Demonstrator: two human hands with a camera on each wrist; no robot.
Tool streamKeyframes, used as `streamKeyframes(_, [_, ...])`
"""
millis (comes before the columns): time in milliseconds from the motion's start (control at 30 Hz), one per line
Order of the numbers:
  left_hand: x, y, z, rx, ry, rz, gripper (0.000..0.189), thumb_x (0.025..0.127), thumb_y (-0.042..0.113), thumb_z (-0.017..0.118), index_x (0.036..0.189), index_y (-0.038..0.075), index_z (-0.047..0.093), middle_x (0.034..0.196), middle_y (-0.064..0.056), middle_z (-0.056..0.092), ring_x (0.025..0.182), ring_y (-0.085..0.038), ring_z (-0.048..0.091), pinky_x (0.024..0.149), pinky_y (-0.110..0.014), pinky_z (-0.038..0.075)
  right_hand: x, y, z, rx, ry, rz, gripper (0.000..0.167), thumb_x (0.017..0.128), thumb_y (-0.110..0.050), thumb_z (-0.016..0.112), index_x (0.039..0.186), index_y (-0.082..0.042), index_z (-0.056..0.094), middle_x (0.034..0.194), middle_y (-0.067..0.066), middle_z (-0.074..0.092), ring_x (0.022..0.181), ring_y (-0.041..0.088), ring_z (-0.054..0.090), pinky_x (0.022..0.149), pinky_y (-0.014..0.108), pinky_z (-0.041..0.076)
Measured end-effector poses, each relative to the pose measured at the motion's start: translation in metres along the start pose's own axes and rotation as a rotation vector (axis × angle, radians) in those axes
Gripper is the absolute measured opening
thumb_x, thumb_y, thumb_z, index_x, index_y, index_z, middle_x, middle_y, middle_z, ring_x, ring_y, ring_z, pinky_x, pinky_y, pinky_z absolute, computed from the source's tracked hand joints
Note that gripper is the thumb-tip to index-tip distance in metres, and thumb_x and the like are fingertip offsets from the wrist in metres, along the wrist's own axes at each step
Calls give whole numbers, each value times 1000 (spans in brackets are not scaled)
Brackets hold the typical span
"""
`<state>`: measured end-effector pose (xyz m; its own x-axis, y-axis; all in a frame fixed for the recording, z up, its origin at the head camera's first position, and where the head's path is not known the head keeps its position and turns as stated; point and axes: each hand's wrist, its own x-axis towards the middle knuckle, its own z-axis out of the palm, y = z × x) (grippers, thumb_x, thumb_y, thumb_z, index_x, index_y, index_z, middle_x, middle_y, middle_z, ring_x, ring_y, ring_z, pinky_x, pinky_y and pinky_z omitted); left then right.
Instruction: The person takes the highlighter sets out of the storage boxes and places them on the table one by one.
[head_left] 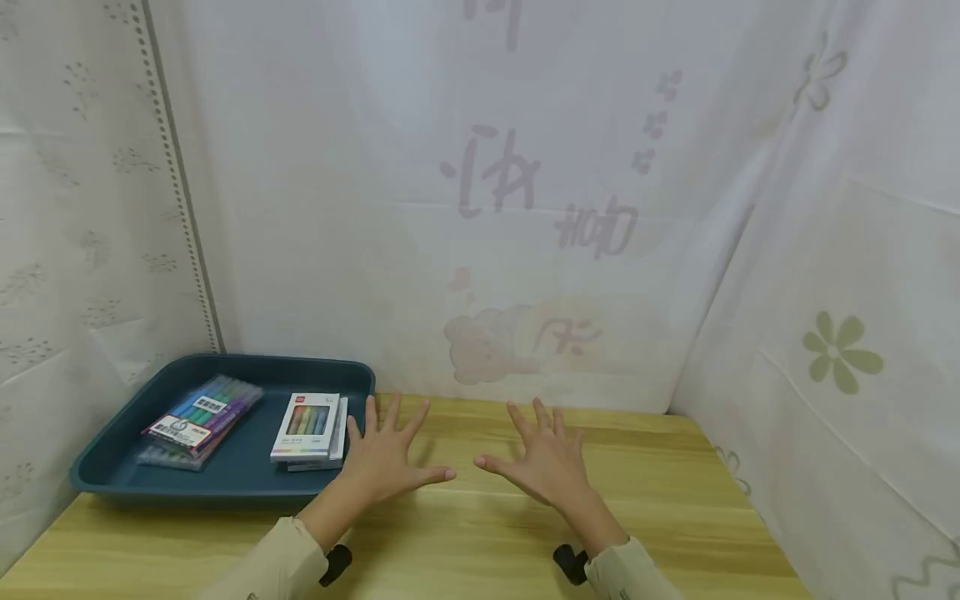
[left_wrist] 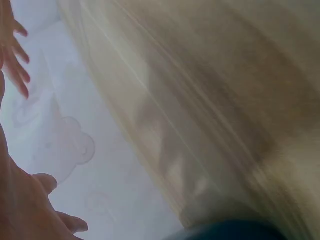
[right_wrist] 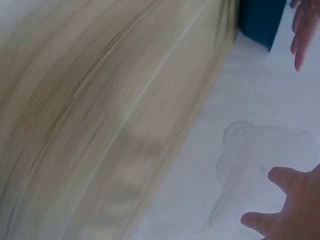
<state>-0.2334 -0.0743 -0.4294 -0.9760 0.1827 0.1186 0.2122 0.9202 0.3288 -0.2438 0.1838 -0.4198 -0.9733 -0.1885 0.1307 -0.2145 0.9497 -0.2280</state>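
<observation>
Both hands hover over the wooden table with fingers spread wide and nothing held. My left hand is beside the right edge of a dark blue tray. My right hand is further right, its thumb pointing toward the left one. Inside the tray at its right lies a white box of colored crayons or pens, stacked on other white boxes. At the tray's left sit clear packs of colored pens, one overlapping another. In the left wrist view, the fingers show above the table.
Pale printed cloth hangs behind the table and along both sides. Its lower edge meets the table's back edge. Dark straps or mounts sit at both wrists, below beige sleeves.
</observation>
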Motion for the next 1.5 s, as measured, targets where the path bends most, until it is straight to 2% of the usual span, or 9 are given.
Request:
streamKeyframes(200, [-19, -6, -11, -57, 26, 18, 102, 78, 80, 62, 160, 27, 32, 168, -19, 21, 151, -55, 13, 108, -83, 15, -4, -10, 3, 55, 47, -31, 101, 81, -85, 53, 159, -25, 33, 166, 21, 25, 149, 54, 24, 110, 79, 22])
streamKeyframes(467, [-49, -30, -28, -146, 165, -17, 78, 96, 59, 58, 155, 12, 41, 161, -21, 36, 150, -49, 25, 113, -77, 17, -8, -30, 13, 257, 55, -39, 95, 86, -77, 56, 160, -22, 33, 165, 17, 31, 148, 50, 30, 108, 74, 33])
streamKeyframes(767, [-79, -75, -41, -283, 502, -40, 45, 92, 21, 73, 133, 5, 62, 139, -20, 60, 132, -43, 50, 107, -67, 35, -11, -57, 24, 561, 10, -34, 89, 91, -68, 59, 159, -16, 33, 165, 15, 30, 150, 48, 28, 109, 75, 29])
streamKeyframes(900, [-88, -93, -47, -328, 591, -97, 41, 94, 17, 71, 132, 4, 62, 138, -22, 58, 130, -43, 49, 103, -63, 39, -11, -68, 29, 628, 7, -56, 85, 92, -64, 60, 158, -17, 34, 164, 15, 32, 149, 47, 30, 111, 74, 29])
streamKeyframes(1000, [-93, -105, -52, -363, 697, -123, 36, 94, 12, 70, 129, 4, 64, 135, -19, 62, 129, -36, 52, 113, -42, 39, -10, -76, 32, 675, 16, -62, 82, 93, -61, 62, 157, -17, 35, 163, 15, 35, 149, 45, 32, 113, 71, 29])
streamKeyframes(1167, [-97, -121, -60, -426, 900, -155, 34, 91, 5, 71, 124, 6, 68, 125, -17, 68, 120, 9, 50, 99, 0, 26, -9, -89, 36, 756, 24, -80, 81, 94, -57, 62, 158, -15, 35, 163, 14, 36, 150, 43, 31, 115, 69, 27])
streamKeyframes(1233, [-99, -127, -61, -449, 936, -205, 33, 92, 7, 69, 125, 7, 69, 125, -18, 68, 122, 10, 49, 100, -2, 28, -10, -93, 36, 782, 18, -86, 81, 95, -57, 62, 158, -16, 33, 163, 13, 34, 150, 43, 30, 115, 70, 26])
streamKeyframes(1400, [-104, -142, -68, -502, 886, -331, 36, 96, 14, 65, 131, 7, 65, 135, -24, 61, 132, -39, 52, 113, -49, 39, -11, -102, 36, 823, 17, -92, 79, 96, -55, 61, 158, -18, 33, 164, 13, 34, 151, 43, 29, 115, 71, 26])
streamKeyframes(1500, [-107, -151, -73, -506, 854, -371, 40, 96, 15, 64, 135, 4, 62, 139, -27, 57, 131, -47, 49, 105, -66, 36, -10, -107, 37, 846, 17, -96, 78, 96, -54, 61, 158, -17, 33, 163, 13, 35, 150, 43, 30, 115, 71, 26])
